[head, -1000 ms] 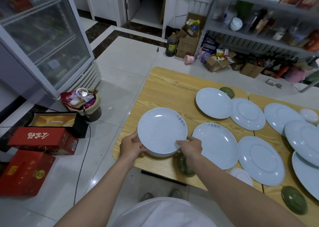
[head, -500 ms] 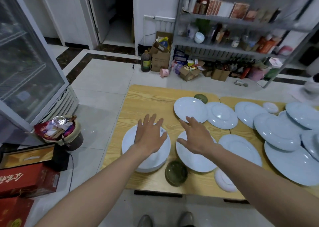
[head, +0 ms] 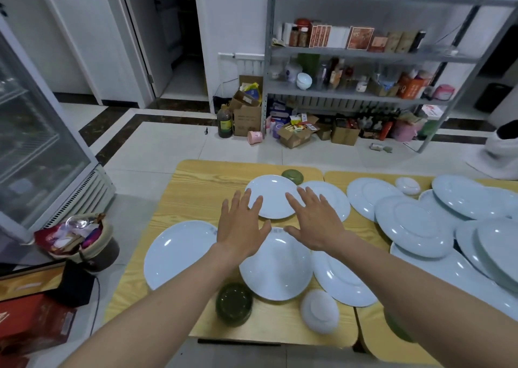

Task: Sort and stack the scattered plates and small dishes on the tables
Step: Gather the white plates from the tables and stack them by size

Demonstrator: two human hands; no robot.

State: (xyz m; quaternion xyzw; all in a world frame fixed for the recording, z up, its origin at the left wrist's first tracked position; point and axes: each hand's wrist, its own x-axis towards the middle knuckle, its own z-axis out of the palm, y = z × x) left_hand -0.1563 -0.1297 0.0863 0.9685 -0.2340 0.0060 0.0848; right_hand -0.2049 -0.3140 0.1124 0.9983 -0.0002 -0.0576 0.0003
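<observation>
Two wooden tables (head: 201,188), tiled floor (head: 168,149)

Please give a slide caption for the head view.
Left hand and right hand, both open, hover over pale plates.

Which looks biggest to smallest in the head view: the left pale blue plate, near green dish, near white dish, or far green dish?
1. Left pale blue plate.
2. Near white dish and near green dish, about alike.
3. Far green dish, though distance may shrink it.
</observation>
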